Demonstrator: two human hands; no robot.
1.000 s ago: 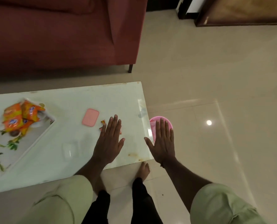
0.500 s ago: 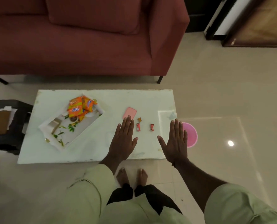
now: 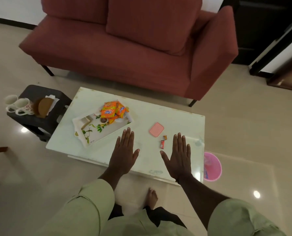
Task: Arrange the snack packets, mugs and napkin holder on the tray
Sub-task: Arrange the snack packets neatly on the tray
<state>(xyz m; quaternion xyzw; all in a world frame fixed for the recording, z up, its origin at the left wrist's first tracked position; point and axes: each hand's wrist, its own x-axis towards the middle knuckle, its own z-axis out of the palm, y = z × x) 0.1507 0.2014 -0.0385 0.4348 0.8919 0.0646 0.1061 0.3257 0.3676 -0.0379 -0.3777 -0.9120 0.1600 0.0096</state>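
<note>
A white tray (image 3: 92,134) with a leaf print lies at an angle on the left of the white table (image 3: 176,120). Several orange snack packets (image 3: 113,111) are piled at the tray's far end. Two white mugs (image 3: 17,104) stand on a black stool (image 3: 39,120) left of the table. Beside them is a brown napkin holder (image 3: 43,107) with white napkins. My left hand (image 3: 124,154) and right hand (image 3: 177,159) hover flat over the table's near edge, palms down, fingers spread, holding nothing.
A pink flat case (image 3: 156,129) and two small sweet wrappers (image 3: 163,142) lie on the table between my hands. A pink bin (image 3: 212,166) stands on the floor at the table's right end. A red sofa (image 3: 133,45) runs behind the table.
The view has swung back and left, so the stool with the mugs and napkin holder has come into sight. Both hands stay flat and spread over the table's near edge.
</note>
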